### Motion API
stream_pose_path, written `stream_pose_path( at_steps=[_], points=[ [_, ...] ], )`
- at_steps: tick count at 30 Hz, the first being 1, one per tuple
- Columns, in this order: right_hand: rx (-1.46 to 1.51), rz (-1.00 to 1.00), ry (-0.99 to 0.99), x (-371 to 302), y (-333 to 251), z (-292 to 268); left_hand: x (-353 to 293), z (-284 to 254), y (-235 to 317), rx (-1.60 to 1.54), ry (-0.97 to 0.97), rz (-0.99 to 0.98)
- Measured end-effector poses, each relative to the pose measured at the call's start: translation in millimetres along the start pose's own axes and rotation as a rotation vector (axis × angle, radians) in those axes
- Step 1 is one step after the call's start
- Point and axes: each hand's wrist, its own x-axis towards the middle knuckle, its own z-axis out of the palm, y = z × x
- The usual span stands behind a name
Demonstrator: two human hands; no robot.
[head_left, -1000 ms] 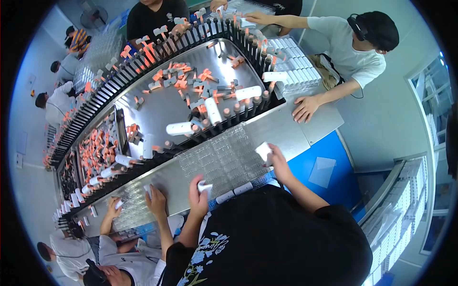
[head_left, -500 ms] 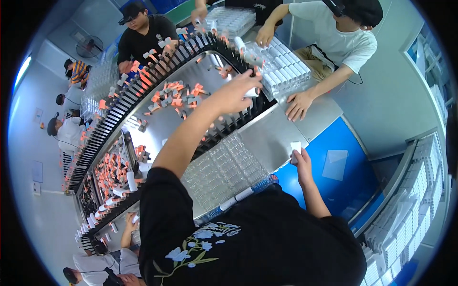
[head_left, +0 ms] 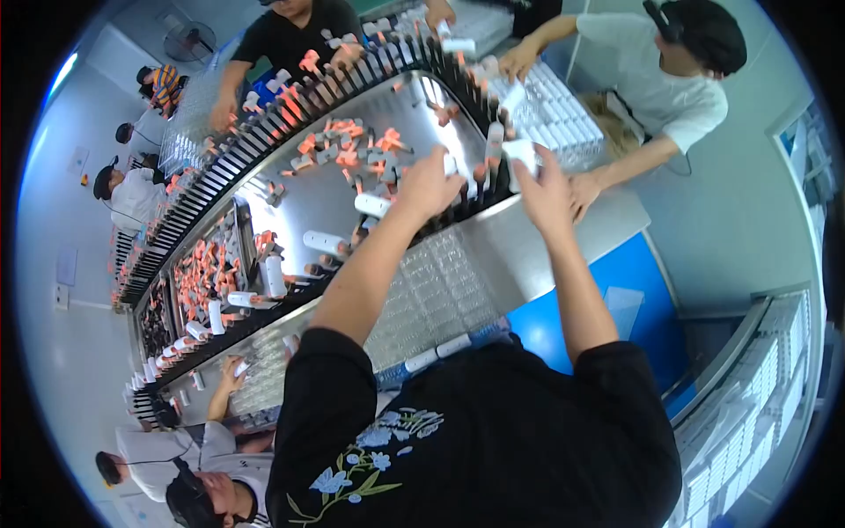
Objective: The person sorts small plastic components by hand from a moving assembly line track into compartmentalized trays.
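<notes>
My left hand (head_left: 429, 187) reaches over the near side of the conveyor, its fingers closed round a small white plastic piece (head_left: 450, 165), mostly hidden by the fingers. My right hand (head_left: 547, 192) is by the conveyor's right corner, thumb and fingers round a white plastic housing (head_left: 522, 151). Between the two hands, a white capsule-shaped housing (head_left: 495, 141) stands on an orange-tipped holder of the conveyor. More white housings, one (head_left: 372, 205) beside my left wrist, sit along the near row.
Orange and grey parts (head_left: 339, 150) lie heaped on the metal tray inside the black slatted conveyor (head_left: 238, 167). Clear blister trays (head_left: 431, 290) lie before me. A co-worker's hand (head_left: 581, 195) rests near my right hand, by a filled tray stack (head_left: 554, 119). Other people work around the loop.
My right hand has risen from the blue surface to the conveyor corner with its white piece. My left hand has drawn back left and down. The view has shifted slightly.
</notes>
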Motion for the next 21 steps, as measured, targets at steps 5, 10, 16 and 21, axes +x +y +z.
stream_pose_path(
  at_steps=[5,10,16,21],
  points=[
    [-0.458,-0.242,-0.155,23.7,-28.1,79.2,-60.8,-6.4,-24.4,0.332,0.496,0.229],
    [-0.613,-0.422,-0.208,0.2,-10.8,107.9,-208.9,28.4,-53.8,0.008,0.400,0.444],
    [-0.300,-0.643,-0.130,-50.0,-12.6,94.8,-364.3,95.2,-114.8,0.051,0.156,-0.148],
    [-0.318,-0.749,-1.095,-190.3,111.4,94.5,-380.4,114.2,-111.2,0.113,0.062,-0.199]
  ],
)
